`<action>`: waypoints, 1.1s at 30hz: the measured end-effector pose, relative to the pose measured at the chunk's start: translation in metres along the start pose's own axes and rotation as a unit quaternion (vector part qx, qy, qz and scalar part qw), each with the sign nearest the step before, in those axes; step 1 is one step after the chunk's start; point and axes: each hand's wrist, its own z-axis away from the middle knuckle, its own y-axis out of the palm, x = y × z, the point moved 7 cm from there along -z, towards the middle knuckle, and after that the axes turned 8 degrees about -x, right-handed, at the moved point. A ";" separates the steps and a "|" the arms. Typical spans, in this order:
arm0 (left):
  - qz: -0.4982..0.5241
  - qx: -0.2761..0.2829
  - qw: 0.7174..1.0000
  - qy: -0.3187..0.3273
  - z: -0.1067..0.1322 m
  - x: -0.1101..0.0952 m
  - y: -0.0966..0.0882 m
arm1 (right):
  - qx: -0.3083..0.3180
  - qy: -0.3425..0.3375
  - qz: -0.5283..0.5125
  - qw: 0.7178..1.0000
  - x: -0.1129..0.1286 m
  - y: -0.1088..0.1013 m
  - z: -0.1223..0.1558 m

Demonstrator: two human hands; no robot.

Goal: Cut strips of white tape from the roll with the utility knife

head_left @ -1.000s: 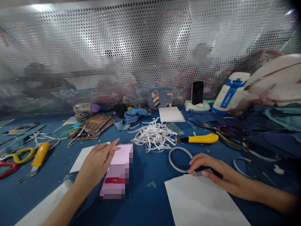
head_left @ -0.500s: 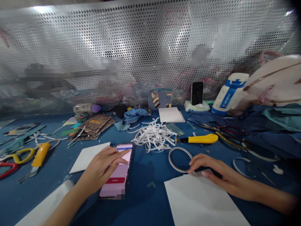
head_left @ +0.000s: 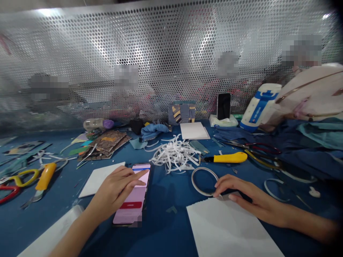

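My left hand (head_left: 120, 187) lies over a lit smartphone (head_left: 131, 210), its index finger stretched to the upper part of the pinkish screen. Its fingers are apart and hold nothing. To the right, my right hand (head_left: 249, 198) rests at the top edge of a stack of white paper (head_left: 227, 228), fingers loosely spread. Its fingertips are beside the lower right of a thin roll of tape (head_left: 193, 180), perhaps touching it. Between the hands and farther back lies a heap of curled white paper strips (head_left: 175, 153).
A yellow utility knife (head_left: 230, 157) lies behind the tape, with scissors (head_left: 262, 159) to its right. At left are another yellow cutter (head_left: 46, 176) and red-and-yellow scissors (head_left: 26, 177). A white-and-blue bottle (head_left: 259, 107) stands before the perforated metal panel (head_left: 166, 53).
Both hands keep nearly the same pose and place. The view has shifted very slightly, and a blurred-out patch of someone now shows behind the bag at upper right.
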 end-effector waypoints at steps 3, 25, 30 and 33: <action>0.000 -0.008 1.000 0.000 0.000 -0.001 -0.002 | -0.002 -0.002 0.005 1.000 0.002 0.000 0.000; -0.081 -0.160 0.980 0.089 0.003 -0.030 -0.015 | -0.035 -0.019 0.060 0.997 0.005 0.001 -0.002; -0.081 -0.081 0.964 0.241 -0.003 -0.126 0.021 | -0.043 -0.044 0.154 0.986 0.012 0.000 -0.013; -0.059 -0.011 0.948 0.312 0.000 -0.192 0.055 | -0.021 -0.062 0.226 0.972 0.017 0.003 -0.024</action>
